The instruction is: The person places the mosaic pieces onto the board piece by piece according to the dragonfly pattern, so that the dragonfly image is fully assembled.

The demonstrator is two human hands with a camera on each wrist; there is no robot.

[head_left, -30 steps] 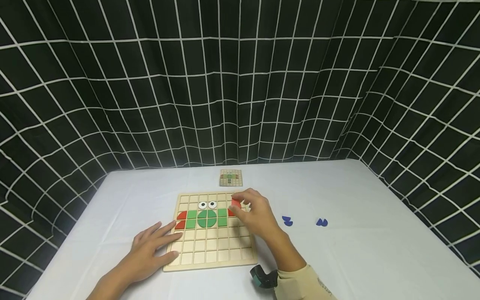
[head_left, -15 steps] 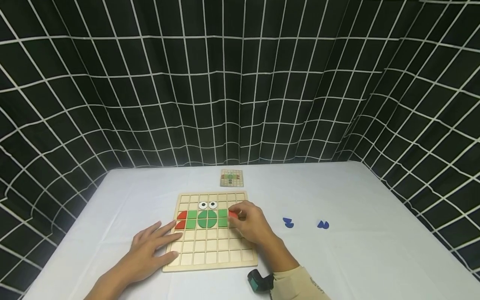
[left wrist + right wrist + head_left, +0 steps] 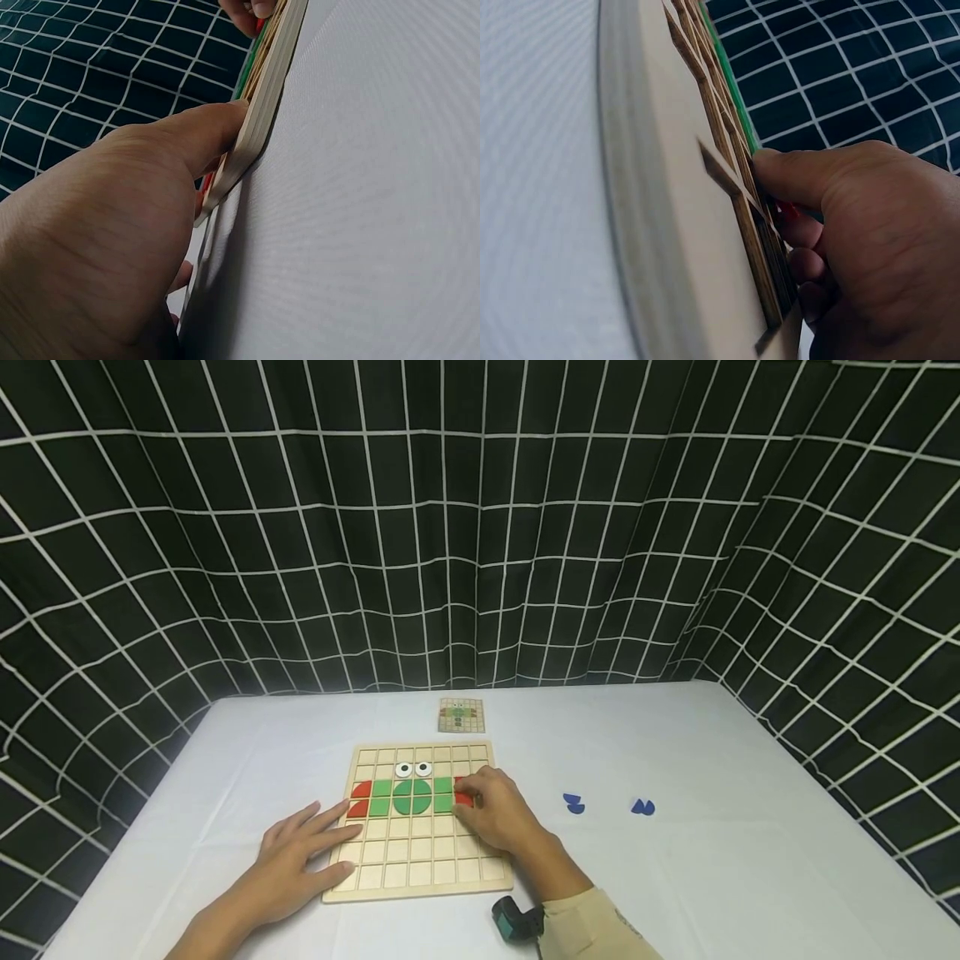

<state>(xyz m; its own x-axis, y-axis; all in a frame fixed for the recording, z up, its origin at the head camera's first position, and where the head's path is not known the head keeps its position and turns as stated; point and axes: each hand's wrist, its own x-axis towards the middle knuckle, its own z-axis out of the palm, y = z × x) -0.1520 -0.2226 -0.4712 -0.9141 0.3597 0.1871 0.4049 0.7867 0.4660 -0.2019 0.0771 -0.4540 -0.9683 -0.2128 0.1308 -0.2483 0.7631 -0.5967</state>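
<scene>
A wooden grid board lies on the table. My left hand rests with spread fingers on its left edge; in the left wrist view the thumb presses on the board's rim. At the right side of the board, my right hand pinches a red tile between thumb and forefinger, low in its square. Part of that tile and the squares behind it are hidden by the hand. Green tiles fill the middle row, with two white eye discs above and red tiles at the left.
A small picture card with a similar pattern lies behind the board. To the right are two pairs of blue pieces. A black device is strapped at the right wrist. A black gridded curtain hangs behind the table.
My right hand has come down and toward me, bringing the red tile from above the board into the right-hand column. The left hand stays in place.
</scene>
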